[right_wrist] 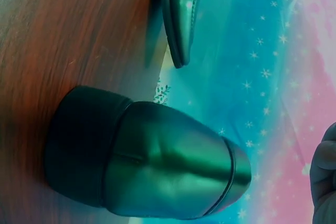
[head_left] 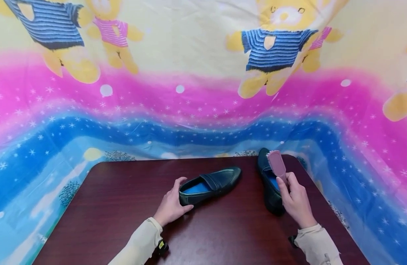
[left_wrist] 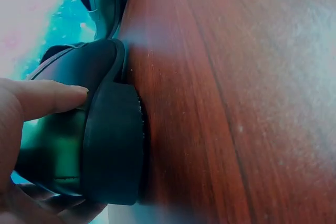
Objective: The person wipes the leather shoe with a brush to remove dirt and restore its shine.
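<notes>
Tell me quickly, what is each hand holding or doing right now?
Left hand: closed around the heel end of a dark shoe.
Right hand: closed, holding a pink brush.

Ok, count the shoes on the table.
2. One shoe is held at its heel by the left hand; the other shoe stands farther right, partly behind the brush.

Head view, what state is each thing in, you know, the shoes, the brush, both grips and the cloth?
Left loafer: empty, sole down, toe angled right and away.
Right loafer: empty, sole down, toe pointing away, partly hidden.
Brush: held over the right loafer, bristles facing left; whether they touch can't be told.
Left grip: holding the left loafer's heel.
Right grip: holding the brush handle.
Cloth: hanging, creased, behind the table.
</notes>
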Motion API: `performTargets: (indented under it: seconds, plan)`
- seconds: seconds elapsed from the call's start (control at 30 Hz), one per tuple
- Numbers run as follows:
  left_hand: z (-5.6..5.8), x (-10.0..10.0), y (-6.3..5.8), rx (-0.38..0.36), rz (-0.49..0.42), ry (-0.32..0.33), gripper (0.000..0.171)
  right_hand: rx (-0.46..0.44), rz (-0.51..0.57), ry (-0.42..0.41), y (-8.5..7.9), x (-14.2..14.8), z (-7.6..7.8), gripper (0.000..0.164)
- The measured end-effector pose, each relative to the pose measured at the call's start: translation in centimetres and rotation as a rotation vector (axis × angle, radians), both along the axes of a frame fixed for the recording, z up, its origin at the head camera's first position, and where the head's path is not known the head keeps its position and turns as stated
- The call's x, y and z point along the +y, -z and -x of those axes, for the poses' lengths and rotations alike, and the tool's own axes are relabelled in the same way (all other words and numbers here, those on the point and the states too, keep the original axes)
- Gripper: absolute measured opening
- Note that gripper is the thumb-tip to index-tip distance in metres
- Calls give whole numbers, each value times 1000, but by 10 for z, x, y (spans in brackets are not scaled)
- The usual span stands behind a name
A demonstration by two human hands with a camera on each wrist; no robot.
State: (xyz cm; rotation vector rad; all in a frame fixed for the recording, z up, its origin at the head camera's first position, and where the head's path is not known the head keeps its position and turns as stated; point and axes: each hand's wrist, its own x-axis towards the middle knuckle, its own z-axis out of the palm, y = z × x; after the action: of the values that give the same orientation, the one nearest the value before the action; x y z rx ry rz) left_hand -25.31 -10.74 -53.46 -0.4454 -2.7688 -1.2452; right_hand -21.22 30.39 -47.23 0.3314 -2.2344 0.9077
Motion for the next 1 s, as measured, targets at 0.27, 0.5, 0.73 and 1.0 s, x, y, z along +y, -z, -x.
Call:
performTargets:
  seconds: [0.27,0.5,0.73,1.0]
  plan:
    - [2,3,-9,-75,-46,67,95,-8,1,-22,-4,-8,-4,9]
    - [10,1,-16,-184,-169,114,97,50,-28,-75,-16,-31,2,10]
    - [17,-6,-7,-269,-329,151,90,8,-83,-103,-21,-55,6,5]
    - [19,-5,3,-280,-314,113,72,-52,-129,-95,-14,-76,11,5]
